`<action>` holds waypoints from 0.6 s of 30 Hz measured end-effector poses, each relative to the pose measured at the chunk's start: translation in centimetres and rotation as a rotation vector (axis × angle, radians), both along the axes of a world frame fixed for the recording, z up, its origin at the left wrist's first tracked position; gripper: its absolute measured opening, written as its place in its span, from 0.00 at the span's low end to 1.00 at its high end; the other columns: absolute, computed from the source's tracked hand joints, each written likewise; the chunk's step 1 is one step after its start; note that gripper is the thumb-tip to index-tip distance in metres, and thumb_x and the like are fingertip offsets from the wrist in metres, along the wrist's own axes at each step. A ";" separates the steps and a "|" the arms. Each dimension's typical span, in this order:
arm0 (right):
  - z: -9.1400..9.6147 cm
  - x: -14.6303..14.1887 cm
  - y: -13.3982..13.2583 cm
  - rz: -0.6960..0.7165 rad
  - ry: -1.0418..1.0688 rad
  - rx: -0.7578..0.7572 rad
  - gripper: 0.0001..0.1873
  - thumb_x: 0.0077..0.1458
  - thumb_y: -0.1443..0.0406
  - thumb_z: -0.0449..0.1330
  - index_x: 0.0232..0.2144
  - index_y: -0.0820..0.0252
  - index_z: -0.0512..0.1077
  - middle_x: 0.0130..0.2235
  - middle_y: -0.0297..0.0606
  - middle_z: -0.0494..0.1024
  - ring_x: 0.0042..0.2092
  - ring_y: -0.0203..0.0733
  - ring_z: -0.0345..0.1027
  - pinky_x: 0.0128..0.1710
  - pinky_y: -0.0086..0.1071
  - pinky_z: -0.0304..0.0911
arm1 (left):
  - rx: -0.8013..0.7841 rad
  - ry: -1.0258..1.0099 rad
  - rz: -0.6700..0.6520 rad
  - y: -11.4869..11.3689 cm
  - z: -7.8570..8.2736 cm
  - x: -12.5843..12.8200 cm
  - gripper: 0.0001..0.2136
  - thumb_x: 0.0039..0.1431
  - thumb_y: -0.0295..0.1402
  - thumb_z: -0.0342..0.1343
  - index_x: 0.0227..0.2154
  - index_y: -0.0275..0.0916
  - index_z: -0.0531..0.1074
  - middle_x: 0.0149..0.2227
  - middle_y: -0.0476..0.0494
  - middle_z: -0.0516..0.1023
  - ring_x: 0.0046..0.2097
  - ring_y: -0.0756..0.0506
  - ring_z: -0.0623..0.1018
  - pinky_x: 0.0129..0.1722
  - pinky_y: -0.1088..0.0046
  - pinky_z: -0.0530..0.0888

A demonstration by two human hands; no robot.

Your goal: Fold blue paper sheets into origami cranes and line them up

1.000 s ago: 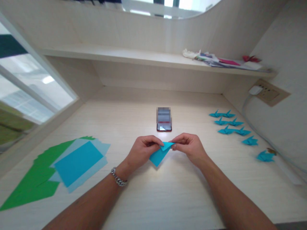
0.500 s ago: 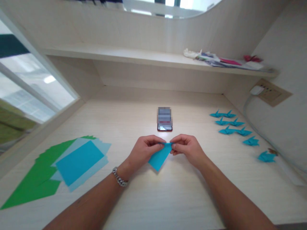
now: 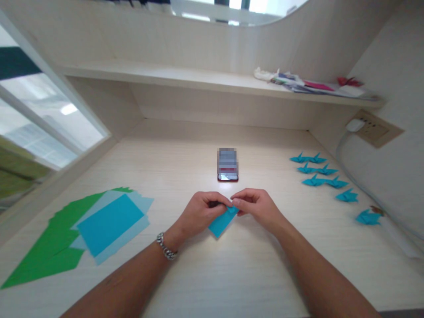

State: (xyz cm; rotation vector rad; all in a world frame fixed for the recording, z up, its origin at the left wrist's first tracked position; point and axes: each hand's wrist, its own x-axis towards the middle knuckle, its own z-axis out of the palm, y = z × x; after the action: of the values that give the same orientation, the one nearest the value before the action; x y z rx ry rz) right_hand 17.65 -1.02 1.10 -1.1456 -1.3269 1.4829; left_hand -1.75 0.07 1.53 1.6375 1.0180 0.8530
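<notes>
A small blue folded sheet of origami paper (image 3: 221, 224) is held between both hands above the desk, its lower corner pointing toward me. My left hand (image 3: 203, 213) is closed on its upper left part, thumb and index finger at the top edge. On the upper right corner, my right hand (image 3: 256, 205) pinches the paper between thumb and fingers. A small flap is turned down at the top, partly covered by the fingertips. Just beyond the hands lies a phone (image 3: 228, 165) with a blurred screen.
Blue sheets (image 3: 111, 225) lie over fanned green sheets (image 3: 43, 251) on the left. Several folded blue paper cranes (image 3: 314, 180) stand in rows at right, near a cable (image 3: 344, 154) from a wall socket (image 3: 377, 129). Papers (image 3: 308, 86) rest on the shelf (image 3: 185, 79).
The top edge of the blue paper has been turned down into a small flap. Both hands have come slightly closer together, and the left has shifted a little right and toward me.
</notes>
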 end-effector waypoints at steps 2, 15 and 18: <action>-0.4 -0.2 0.1 0.013 -0.030 0.012 0.14 0.43 0.57 0.68 0.30 0.62 0.78 0.26 0.37 0.78 0.27 0.36 0.70 0.28 0.31 0.68 | 0.023 0.001 -0.015 -0.2 0.1 0.1 0.06 0.51 0.28 0.57 0.31 0.36 0.79 0.29 0.44 0.80 0.29 0.49 0.75 0.28 0.75 0.70; -0.3 0.2 0.1 0.032 -0.052 -0.024 0.11 0.42 0.61 0.68 0.29 0.62 0.78 0.24 0.36 0.77 0.26 0.35 0.69 0.28 0.30 0.67 | -0.013 0.008 -0.010 0.2 -0.2 -0.1 0.06 0.50 0.25 0.57 0.31 0.35 0.78 0.30 0.44 0.80 0.30 0.49 0.76 0.29 0.75 0.72; -0.4 0.2 0.1 0.056 -0.059 -0.020 0.12 0.42 0.62 0.68 0.30 0.62 0.79 0.26 0.37 0.78 0.27 0.36 0.70 0.28 0.31 0.67 | -0.006 0.015 -0.016 0.2 -0.2 -0.1 0.06 0.50 0.25 0.57 0.31 0.36 0.78 0.30 0.44 0.80 0.30 0.49 0.76 0.30 0.75 0.72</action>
State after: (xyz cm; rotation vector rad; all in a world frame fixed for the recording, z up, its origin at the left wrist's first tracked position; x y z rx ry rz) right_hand 17.83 -0.96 0.72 -1.1816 -1.3973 1.5156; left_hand -1.88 0.27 1.33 1.6473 1.0152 0.8273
